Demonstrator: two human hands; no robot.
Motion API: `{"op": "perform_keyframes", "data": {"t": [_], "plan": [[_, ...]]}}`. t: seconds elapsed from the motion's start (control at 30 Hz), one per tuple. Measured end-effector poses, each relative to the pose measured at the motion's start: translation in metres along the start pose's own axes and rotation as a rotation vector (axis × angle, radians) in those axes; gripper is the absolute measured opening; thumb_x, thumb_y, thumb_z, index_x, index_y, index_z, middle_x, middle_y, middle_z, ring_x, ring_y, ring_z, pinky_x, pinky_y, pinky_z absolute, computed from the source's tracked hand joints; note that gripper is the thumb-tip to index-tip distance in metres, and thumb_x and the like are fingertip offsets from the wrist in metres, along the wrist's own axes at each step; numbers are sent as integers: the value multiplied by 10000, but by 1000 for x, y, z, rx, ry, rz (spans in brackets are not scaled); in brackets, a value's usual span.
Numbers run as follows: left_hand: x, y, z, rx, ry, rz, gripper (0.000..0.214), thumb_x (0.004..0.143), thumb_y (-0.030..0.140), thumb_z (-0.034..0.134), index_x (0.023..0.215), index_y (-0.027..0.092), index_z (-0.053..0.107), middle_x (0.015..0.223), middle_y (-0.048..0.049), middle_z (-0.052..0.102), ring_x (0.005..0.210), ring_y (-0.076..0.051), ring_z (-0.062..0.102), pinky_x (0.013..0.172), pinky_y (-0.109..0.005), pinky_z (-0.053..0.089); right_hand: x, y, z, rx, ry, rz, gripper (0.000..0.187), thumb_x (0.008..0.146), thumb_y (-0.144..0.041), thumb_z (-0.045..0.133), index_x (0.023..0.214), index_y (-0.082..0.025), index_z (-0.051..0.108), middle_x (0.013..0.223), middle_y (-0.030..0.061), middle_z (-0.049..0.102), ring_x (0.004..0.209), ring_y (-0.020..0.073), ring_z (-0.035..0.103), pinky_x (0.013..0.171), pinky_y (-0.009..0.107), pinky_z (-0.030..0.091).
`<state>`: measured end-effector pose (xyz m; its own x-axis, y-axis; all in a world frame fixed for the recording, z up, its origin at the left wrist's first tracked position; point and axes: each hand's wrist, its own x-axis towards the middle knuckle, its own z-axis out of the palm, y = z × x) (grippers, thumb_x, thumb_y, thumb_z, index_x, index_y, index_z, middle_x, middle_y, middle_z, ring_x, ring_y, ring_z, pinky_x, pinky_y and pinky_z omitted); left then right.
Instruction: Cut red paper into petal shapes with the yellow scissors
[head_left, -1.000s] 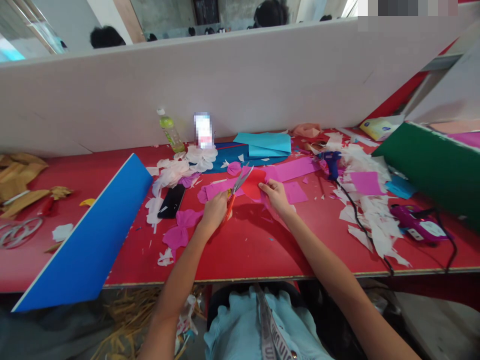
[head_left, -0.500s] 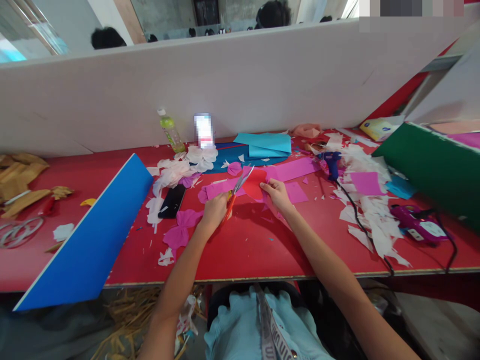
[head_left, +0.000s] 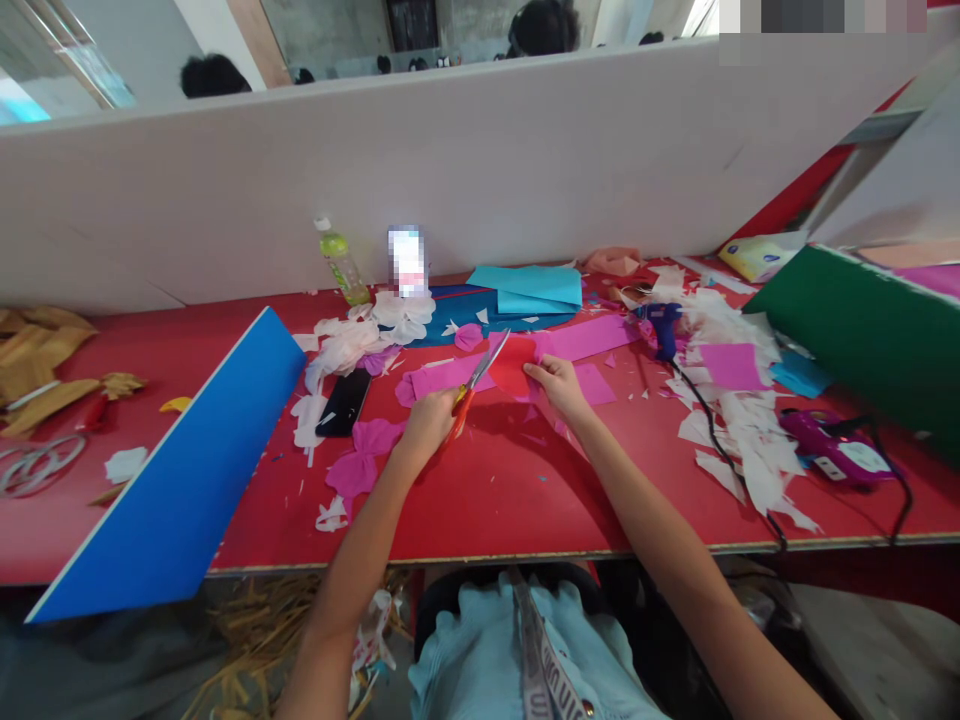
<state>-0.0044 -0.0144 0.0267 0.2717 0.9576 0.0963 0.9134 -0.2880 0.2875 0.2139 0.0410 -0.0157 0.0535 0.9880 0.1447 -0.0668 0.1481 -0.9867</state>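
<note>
My left hand [head_left: 431,425] is closed round the handles of a pair of scissors [head_left: 487,362], whose blades point up and to the right. Just right of the blades is a piece of red paper [head_left: 514,364], pinched at its right edge by the fingers of my right hand [head_left: 559,387]. Whether the blades touch the paper is hard to tell. Pink strips of paper [head_left: 450,377] lie under and behind the scissors. A gathered pink paper piece [head_left: 365,452] rests left of my left wrist.
The red table [head_left: 517,510] carries a phone [head_left: 343,403], a bottle [head_left: 343,265], white petal-like pieces [head_left: 341,345] and folded blue paper [head_left: 536,290]. At right are a glue gun [head_left: 664,328], its cord and paper scraps [head_left: 757,440]. Blue [head_left: 187,470] and green [head_left: 862,350] boards flank the area.
My right hand has shifted slightly to the right with the red paper, which now looks flatter and straighter-edged. The scissors have barely moved.
</note>
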Motion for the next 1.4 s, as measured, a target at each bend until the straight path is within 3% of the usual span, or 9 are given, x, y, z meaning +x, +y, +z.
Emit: {"op": "perform_keyframes", "data": {"t": [0.2,0.3,0.4,0.5,0.6,0.8,1.4], "plan": [[1,-3,0,-7,0,26,202,810,235,431,837,164,619,774,-104,668,755,-216,631,654,-275,431,2,-1,-2,-16,-30,-13,283,617,-400,666,556,-175,505,475,-43,429,485,91,384,456,225,256],[1,-3,1,-16,72,17,242,832,289,405,823,155,607,763,-106,662,762,-217,631,670,-285,443,2,-2,-3,-26,-32,-6,302,616,-399,663,541,-174,476,472,-52,396,466,74,332,449,225,223],[2,-4,2,-57,143,-25,248,829,252,385,931,139,581,833,-109,661,826,-210,625,723,-288,461,2,-3,-3,-29,-64,-17,322,635,-397,647,530,-176,437,484,-58,368,456,62,288,449,228,196],[3,-7,3,-102,173,-5,392,772,149,415,1160,141,471,1080,-110,609,995,-198,576,808,-277,458,0,-4,-1,-45,-93,-41,346,649,-395,636,515,-181,399,480,-63,330,452,58,257,452,231,180],[2,-9,3,-61,108,7,514,764,135,429,1274,152,364,1206,-114,534,1097,-214,514,846,-297,448,-3,-6,1,-80,-135,-56,355,655,-401,630,508,-182,393,477,-61,319,455,61,258,457,234,178],[0,-4,3,26,-34,2,468,822,165,376,1290,149,356,1220,-148,505,1102,-243,508,793,-332,461,-5,-10,1,-139,-220,-88,382,687,-424,602,522,-183,357,498,-61,284,470,62,243,465,232,177],[1,-6,-1,85,-75,-19,451,779,193,482,1229,202,452,1071,-100,603,985,-243,580,788,-321,438,-4,-12,-4,-228,-238,-86,402,705,-436,569,543,-191,295,523,-61,245,476,60,222,463,237,169]]}}
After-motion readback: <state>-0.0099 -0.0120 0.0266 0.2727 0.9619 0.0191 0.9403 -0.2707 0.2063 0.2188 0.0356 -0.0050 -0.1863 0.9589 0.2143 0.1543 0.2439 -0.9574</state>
